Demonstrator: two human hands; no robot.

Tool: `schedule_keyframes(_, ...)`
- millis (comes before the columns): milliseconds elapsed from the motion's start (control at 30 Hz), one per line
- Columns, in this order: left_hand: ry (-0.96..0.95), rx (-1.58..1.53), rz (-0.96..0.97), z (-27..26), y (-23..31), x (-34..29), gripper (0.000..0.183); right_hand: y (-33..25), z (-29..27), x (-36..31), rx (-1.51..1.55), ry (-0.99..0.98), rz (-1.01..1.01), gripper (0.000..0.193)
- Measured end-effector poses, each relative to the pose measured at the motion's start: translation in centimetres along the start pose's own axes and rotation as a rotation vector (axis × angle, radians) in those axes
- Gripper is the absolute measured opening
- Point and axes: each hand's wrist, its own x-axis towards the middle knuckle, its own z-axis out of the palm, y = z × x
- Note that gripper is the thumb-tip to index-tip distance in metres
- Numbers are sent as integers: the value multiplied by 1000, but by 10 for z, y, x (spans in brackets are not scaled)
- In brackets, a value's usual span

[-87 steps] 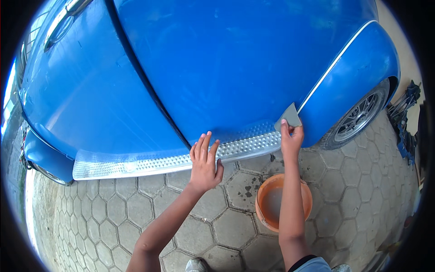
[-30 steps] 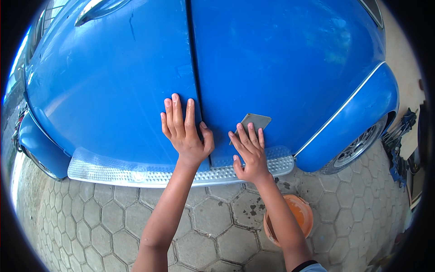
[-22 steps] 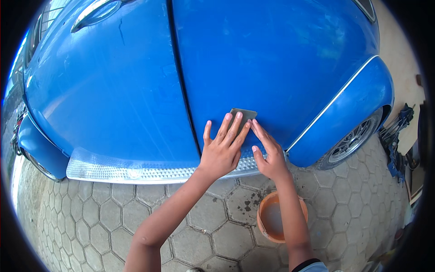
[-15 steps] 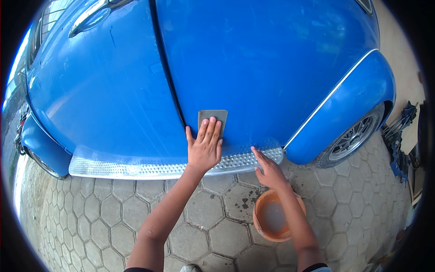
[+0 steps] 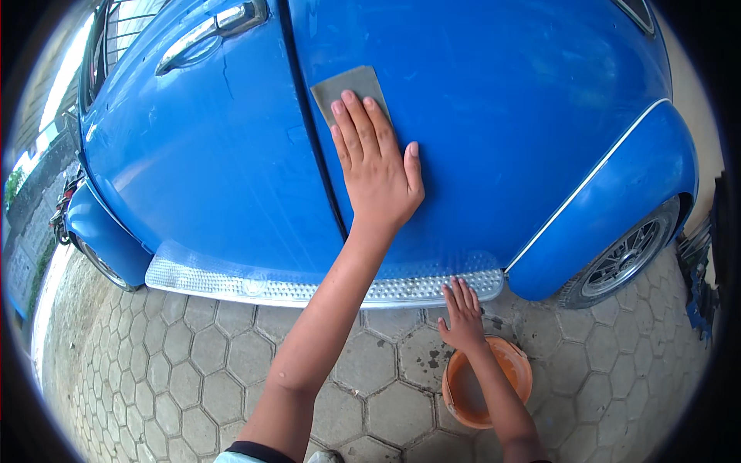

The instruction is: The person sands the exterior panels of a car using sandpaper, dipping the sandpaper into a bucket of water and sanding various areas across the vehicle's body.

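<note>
My left hand (image 5: 380, 174) lies flat on the blue car's side panel (image 5: 471, 154), just right of the black door seam (image 5: 315, 139). Its stretched fingers press a grey sheet of sandpaper (image 5: 356, 79) against the paint, and the sheet's upper part sticks out past the fingertips. My right hand (image 5: 463, 318) is low down with fingers apart and nothing in it. Its fingertips overlap the studded silver running board (image 5: 324, 292); I cannot tell whether they touch. Beneath that forearm stands an orange bucket (image 5: 515, 363) with cloudy liquid inside.
Left of the seam is the blue door with its chrome handle (image 5: 212, 35). Fenders and wheels flank the running board, the nearer-looking wheel (image 5: 621, 255) being at right. Hexagonal paving (image 5: 367, 359) covers the ground, with wet spots by the bucket. Dark items (image 5: 698, 270) stand far right.
My left hand has slid up the panel with the sandpaper, which is now tilted. My right hand has dropped a little, its fingers now pointing upward. The whole view has shifted slightly.
</note>
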Motion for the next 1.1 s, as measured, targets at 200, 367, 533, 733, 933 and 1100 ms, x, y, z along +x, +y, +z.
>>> schedule_keyframes(200,-417,15,51,46,-37,-219,75,-5,-1,6,17,-8,0,76)
schedule_keyframes(367,-202,-41,13,29,-19,-113,73,4,10,1,-10,39,-4,75)
schedule_keyframes(533,-84,-35,-21,9,-2,-39,72,2,7,2,-33,64,0,75)
schedule_keyframes(733,-287,139,90,33,-30,-183,73,-5,5,4,-25,46,-20,75)
schedule_keyframes(933,-256,-60,-29,11,-9,-83,81,0,9,3,-44,15,24,72)
schedule_keyframes(1100,-231,44,32,19,-7,-80,76,-5,7,8,-60,27,25,73)
